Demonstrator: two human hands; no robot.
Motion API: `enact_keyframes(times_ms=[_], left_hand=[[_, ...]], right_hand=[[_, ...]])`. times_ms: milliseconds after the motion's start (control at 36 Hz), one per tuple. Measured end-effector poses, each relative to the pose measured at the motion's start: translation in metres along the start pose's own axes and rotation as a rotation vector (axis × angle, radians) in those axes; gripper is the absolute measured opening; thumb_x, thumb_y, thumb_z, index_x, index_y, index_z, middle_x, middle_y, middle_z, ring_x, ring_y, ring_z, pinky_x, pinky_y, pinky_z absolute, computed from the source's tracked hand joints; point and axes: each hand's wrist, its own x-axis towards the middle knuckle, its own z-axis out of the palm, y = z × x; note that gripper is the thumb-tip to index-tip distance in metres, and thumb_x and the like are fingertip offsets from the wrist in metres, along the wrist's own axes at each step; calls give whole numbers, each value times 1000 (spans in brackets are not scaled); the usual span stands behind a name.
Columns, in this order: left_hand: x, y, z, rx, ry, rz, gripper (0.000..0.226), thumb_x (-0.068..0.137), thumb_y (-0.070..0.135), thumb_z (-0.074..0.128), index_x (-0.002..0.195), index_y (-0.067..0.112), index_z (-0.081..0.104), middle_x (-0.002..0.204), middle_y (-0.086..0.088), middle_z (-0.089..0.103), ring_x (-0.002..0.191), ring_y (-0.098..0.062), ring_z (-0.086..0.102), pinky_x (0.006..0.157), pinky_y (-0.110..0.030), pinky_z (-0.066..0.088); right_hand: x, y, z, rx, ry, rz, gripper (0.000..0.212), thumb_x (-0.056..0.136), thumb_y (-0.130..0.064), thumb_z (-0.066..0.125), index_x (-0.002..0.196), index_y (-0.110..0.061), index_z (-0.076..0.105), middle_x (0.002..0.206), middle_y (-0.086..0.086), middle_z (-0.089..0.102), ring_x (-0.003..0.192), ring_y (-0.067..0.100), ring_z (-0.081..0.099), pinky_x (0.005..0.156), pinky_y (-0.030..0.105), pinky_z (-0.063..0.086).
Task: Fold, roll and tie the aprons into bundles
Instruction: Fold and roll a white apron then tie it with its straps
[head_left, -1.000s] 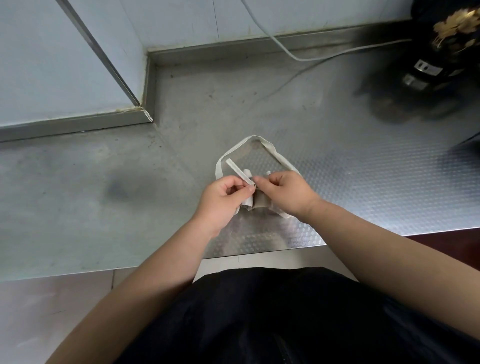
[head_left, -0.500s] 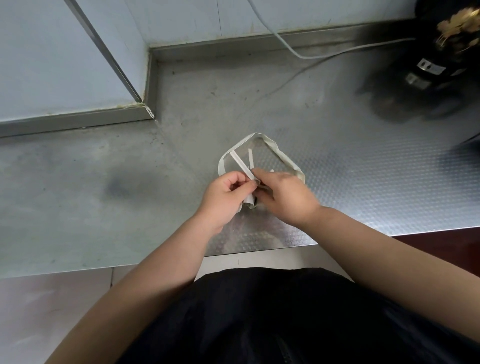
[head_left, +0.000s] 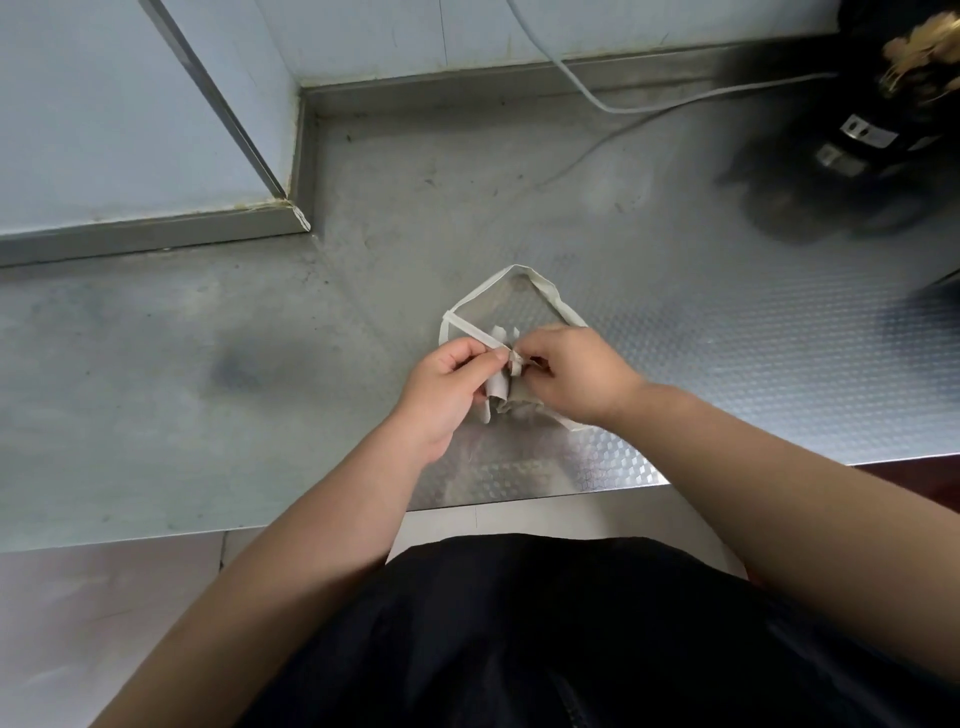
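A small rolled beige apron bundle lies on the steel counter near its front edge, mostly hidden under my hands. Its pale strap loops out on the counter behind the roll. My left hand pinches a strap end at the roll's left side. My right hand pinches the strap right beside it, above the roll. The fingertips of both hands nearly meet over the bundle.
A black appliance with a gold ornament stands at the back right. Its white cable runs along the wall's foot. A blue wall panel juts out at the left. My dark clothing fills the bottom.
My right hand has shifted a little away and back over the roll, working the strap. The short strap ends behind my fingers changed position. The bundle stayed in place.
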Motion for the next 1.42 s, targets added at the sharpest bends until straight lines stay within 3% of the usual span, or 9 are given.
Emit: enact_keyframes(times_ms=[167,250,417,611,778,833,944,1111,1417], left_hand=[[0,-1,-1,-39,7,-31,25,92,11,56,67,14,56,68,-4,54,65,-14,49,58,-22,38],[-1,0,-1,-82,28,-54,28,91,10,57,64,16,56,63,-2,55,62,-14,49,58,-23,37],[0,2,1,-107,12,-74,31,93,8,53,63,16,56,58,-2,52,62,-15,48,61,-27,35],[-2,-3,2,-221,174,-38,26,90,11,60,65,18,56,67,0,54,63,-11,46,62,-21,39],[-6,-10,3,-346,339,-38,25,92,7,57,68,16,53,61,9,54,62,-2,49,64,-16,41],[-8,-14,3,-352,357,-23,22,92,7,56,72,16,55,69,4,54,66,-3,51,63,-16,43],[-9,-9,3,-206,338,61,19,95,12,52,79,21,56,74,6,58,68,0,55,58,-15,41],[-8,8,5,60,200,282,18,97,11,49,85,22,56,75,10,66,57,0,54,58,-17,42],[0,5,6,0,171,169,22,100,8,39,81,14,48,77,3,56,55,1,46,63,-19,47]], right_hand=[[-3,7,19,-14,304,-132,25,81,-26,56,74,-6,69,54,10,61,47,27,59,47,30,49],[-5,4,21,-47,352,-215,29,79,-26,48,94,-11,67,53,6,63,43,24,60,42,24,49],[-5,5,22,-49,394,-269,29,84,-20,44,84,-4,69,59,7,63,51,25,61,45,21,45],[-4,4,22,306,371,118,24,97,-19,50,82,-2,59,64,-13,48,62,2,47,60,11,34],[0,16,24,661,356,504,31,99,-26,41,74,-10,49,72,7,56,70,24,54,78,46,53],[3,12,24,811,365,588,30,101,-25,38,75,-12,48,75,7,57,67,22,56,74,45,56],[6,7,22,766,318,571,29,102,-29,35,81,-12,46,79,10,62,61,19,58,61,35,51],[11,-1,6,397,230,363,37,101,-35,34,91,-6,53,89,15,66,80,33,64,79,47,51],[12,-2,6,891,261,671,29,102,-21,32,80,-10,47,73,8,56,56,19,58,52,32,53]])
